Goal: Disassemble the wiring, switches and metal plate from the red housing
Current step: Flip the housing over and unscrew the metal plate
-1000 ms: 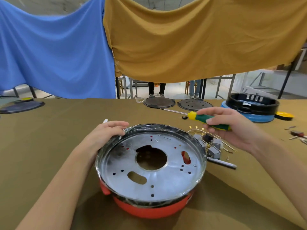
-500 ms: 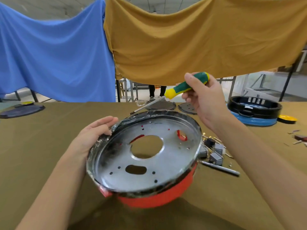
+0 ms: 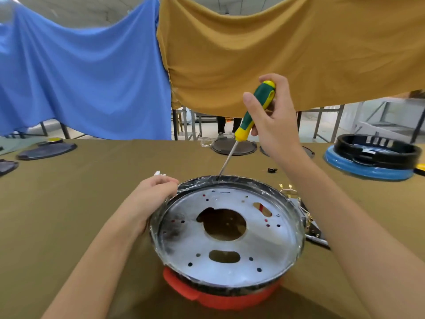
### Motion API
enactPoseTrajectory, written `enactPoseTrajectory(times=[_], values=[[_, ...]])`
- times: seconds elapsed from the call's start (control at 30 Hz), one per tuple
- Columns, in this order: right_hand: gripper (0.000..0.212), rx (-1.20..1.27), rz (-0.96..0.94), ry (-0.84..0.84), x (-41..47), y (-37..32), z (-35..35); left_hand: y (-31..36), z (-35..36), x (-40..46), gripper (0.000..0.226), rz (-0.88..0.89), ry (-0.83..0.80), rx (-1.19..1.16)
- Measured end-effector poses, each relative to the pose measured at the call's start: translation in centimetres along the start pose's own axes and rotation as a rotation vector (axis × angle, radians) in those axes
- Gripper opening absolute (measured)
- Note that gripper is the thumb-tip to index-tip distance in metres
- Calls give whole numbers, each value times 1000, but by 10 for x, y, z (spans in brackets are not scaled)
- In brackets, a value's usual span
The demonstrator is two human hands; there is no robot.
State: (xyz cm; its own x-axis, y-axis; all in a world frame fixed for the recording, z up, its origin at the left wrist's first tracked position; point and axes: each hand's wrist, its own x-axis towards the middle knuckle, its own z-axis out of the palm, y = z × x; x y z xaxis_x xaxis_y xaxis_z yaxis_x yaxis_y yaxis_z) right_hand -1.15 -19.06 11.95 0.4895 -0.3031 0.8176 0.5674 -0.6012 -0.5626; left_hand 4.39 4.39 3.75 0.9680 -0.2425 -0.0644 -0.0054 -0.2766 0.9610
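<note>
The red housing point(image 3: 220, 295) sits on the table in front of me. A round metal plate point(image 3: 264, 247) with a large centre hole and several small holes lies in its top. My left hand point(image 3: 154, 194) grips the housing's far-left rim. My right hand point(image 3: 273, 116) holds a green and yellow screwdriver point(image 3: 255, 110) almost upright above the housing. The tip of its shaft touches the far rim of the plate. Removed wiring and switches point(image 3: 308, 217) lie just right of the housing, mostly hidden behind my right forearm.
A black ring on a blue base point(image 3: 372, 157) stands at the far right. Dark round discs point(image 3: 233, 146) lie at the table's far edge, others point(image 3: 46, 149) at the far left. A small black part point(image 3: 272, 170) lies beyond the housing. Blue and ochre cloths hang behind.
My right hand has swung the screwdriver from lying sideways to nearly upright, bringing its tip down onto the plate's far rim. The housing, tilted half a second ago, sits level again.
</note>
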Motion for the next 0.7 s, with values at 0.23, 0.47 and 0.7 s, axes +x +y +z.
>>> enactPoseTrajectory(times=[0.23,0.47,0.7], values=[[36,-79,-23,-188,-8,8,16,-5,1,13,60,-15,-261,-66],[35,-76,-9,-205,-10,5,17,-8,2,15,69,-12,-294,-132],[35,-68,23,-229,-13,6,18,-8,1,16,68,-2,-300,-133]])
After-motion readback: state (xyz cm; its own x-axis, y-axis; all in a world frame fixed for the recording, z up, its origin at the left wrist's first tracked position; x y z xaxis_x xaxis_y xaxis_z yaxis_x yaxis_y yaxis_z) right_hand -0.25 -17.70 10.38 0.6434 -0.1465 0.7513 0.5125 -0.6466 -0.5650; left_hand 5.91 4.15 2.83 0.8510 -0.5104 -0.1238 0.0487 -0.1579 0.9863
